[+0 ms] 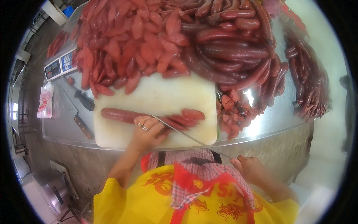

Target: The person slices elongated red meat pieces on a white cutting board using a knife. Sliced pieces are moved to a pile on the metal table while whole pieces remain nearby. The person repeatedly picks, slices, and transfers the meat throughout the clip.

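Observation:
A long dark red sausage (121, 115) lies across the white cutting board (123, 136). My left hand (148, 130), with rings on a finger, presses on its right part with bent fingers. Slanted sausage slices (186, 118) lie fanned out just right of that hand. In my right hand (243, 167), closed at the lower right beyond the table's front edge, is the handle end of a long thin knife (194, 139). Its blade slants up and left across the board, the tip close to my left fingers at the sausage. My right hand mostly covers the handle.
A big heap of cut slices (130, 44) covers the board's far side. Whole sausages (231, 50) pile up at far right, with scraps (235, 112) beside the board and another bundle (307, 74) farther right. Leftward are a scale (59, 66), a wooden-handled knife (82, 126) and a black-handled knife (84, 100).

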`<state>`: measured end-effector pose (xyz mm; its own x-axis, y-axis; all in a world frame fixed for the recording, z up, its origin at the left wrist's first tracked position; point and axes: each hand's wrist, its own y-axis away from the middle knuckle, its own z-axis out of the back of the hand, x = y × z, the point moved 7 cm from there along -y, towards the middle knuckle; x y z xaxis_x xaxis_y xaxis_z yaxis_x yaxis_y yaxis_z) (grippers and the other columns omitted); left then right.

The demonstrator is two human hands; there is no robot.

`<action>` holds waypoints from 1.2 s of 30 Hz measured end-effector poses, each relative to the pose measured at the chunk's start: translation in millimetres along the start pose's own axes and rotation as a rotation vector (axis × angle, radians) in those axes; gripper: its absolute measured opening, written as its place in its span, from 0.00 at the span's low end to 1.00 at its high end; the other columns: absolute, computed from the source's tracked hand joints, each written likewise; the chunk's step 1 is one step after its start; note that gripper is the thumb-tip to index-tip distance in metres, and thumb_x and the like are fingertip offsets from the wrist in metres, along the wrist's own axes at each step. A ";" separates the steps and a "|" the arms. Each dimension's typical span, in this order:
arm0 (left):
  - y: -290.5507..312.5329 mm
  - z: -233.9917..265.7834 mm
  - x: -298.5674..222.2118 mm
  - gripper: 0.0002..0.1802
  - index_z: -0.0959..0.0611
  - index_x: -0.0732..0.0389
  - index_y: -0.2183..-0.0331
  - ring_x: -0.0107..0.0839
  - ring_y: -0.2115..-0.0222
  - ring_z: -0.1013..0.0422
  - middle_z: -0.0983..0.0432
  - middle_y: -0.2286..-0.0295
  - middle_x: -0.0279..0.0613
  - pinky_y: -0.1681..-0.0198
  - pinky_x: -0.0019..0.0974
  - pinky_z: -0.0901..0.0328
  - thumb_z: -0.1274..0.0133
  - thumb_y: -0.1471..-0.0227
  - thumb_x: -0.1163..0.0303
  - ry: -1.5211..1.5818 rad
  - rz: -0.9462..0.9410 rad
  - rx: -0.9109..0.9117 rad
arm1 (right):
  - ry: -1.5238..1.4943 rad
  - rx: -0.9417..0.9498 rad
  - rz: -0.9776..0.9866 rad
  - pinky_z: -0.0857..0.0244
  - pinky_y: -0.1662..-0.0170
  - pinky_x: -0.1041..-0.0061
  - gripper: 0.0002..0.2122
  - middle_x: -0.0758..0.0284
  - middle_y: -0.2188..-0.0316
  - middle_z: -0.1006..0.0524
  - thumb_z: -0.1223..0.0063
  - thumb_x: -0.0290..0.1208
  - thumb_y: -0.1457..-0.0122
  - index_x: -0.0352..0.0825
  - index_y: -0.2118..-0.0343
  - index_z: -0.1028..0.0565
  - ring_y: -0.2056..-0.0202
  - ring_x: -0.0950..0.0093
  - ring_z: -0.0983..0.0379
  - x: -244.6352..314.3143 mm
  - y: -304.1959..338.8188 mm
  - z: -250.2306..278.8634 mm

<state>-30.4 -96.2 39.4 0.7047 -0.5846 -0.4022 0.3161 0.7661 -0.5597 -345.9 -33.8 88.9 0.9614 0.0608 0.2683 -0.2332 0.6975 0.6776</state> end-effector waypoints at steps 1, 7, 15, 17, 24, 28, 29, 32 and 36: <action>1.5 -2.5 0.6 0.20 0.21 0.51 0.69 0.38 0.63 0.34 0.29 0.67 0.33 0.59 0.42 0.44 0.31 0.69 0.67 0.011 0.005 0.019 | 0.005 0.019 -0.046 0.31 0.68 0.53 0.26 0.47 0.75 0.23 0.60 0.53 0.35 0.28 0.70 0.25 0.71 0.47 0.25 1.9 -3.4 -2.4; 0.2 -2.7 -0.3 0.20 0.21 0.53 0.67 0.39 0.64 0.33 0.29 0.67 0.35 0.59 0.42 0.43 0.33 0.68 0.68 0.013 0.003 0.037 | -0.125 -0.203 0.213 0.31 0.61 0.54 0.29 0.48 0.73 0.23 0.64 0.54 0.35 0.28 0.72 0.23 0.68 0.46 0.25 98.4 -123.5 -10.6; -15.6 45.7 44.3 0.29 0.22 0.55 0.66 0.39 0.66 0.32 0.28 0.69 0.38 0.56 0.45 0.44 0.35 0.65 0.44 -0.327 0.097 0.246 | -0.399 -0.113 0.067 0.34 0.54 0.56 0.35 0.43 0.69 0.23 0.69 0.58 0.35 0.25 0.69 0.23 0.61 0.47 0.26 56.2 -120.9 -1.0; -11.7 33.4 39.5 0.33 0.22 0.55 0.65 0.39 0.66 0.32 0.28 0.69 0.38 0.55 0.45 0.44 0.37 0.66 0.39 -0.383 0.077 0.257 | -0.460 -0.144 0.059 0.35 0.55 0.56 0.34 0.43 0.69 0.23 0.69 0.58 0.35 0.24 0.68 0.23 0.60 0.46 0.27 42.5 -114.0 0.0; 2.2 -7.5 -8.6 0.24 0.22 0.54 0.63 0.37 0.58 0.36 0.30 0.62 0.36 0.54 0.45 0.48 0.34 0.62 0.55 -0.178 0.207 0.081 | -0.310 -0.255 0.035 0.34 0.64 0.53 0.27 0.47 0.74 0.24 0.63 0.53 0.35 0.28 0.69 0.24 0.68 0.45 0.26 5.5 -58.2 5.7; -4.5 -18.4 -30.9 0.19 0.22 0.50 0.65 0.36 0.58 0.36 0.29 0.63 0.33 0.53 0.44 0.48 0.38 0.64 0.62 -0.117 0.016 0.115 | -0.255 -0.257 0.056 0.34 0.69 0.53 0.25 0.50 0.78 0.24 0.62 0.52 0.35 0.31 0.71 0.25 0.72 0.48 0.26 -6.4 -29.2 8.5; -5.1 -19.5 -29.8 0.18 0.22 0.50 0.66 0.35 0.58 0.36 0.29 0.63 0.33 0.53 0.44 0.48 0.38 0.64 0.62 -0.112 0.030 0.094 | -0.214 -0.239 0.046 0.34 0.69 0.53 0.25 0.50 0.79 0.24 0.62 0.52 0.35 0.31 0.71 0.26 0.73 0.48 0.26 -10.2 -23.5 10.5; -2.2 -23.0 -30.2 0.17 0.22 0.50 0.67 0.35 0.60 0.36 0.29 0.64 0.32 0.54 0.43 0.48 0.38 0.65 0.61 -0.120 -0.008 0.065 | -0.093 -0.155 -0.008 0.34 0.70 0.53 0.25 0.51 0.80 0.24 0.62 0.53 0.35 0.32 0.71 0.27 0.74 0.48 0.26 -22.1 0.3 15.5; 2.3 -24.3 -26.6 0.16 0.22 0.50 0.69 0.34 0.61 0.36 0.29 0.66 0.32 0.56 0.43 0.47 0.38 0.65 0.62 -0.106 -0.009 0.057 | 0.028 -0.104 -0.063 0.33 0.70 0.53 0.25 0.52 0.80 0.24 0.62 0.54 0.35 0.32 0.71 0.26 0.75 0.49 0.26 -30.9 13.2 17.3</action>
<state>-63.9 -85.4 31.1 0.7639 -0.5623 -0.3167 0.3565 0.7767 -0.5193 -381.2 -38.8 101.4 0.9777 0.0329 0.2074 -0.1569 0.7711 0.6171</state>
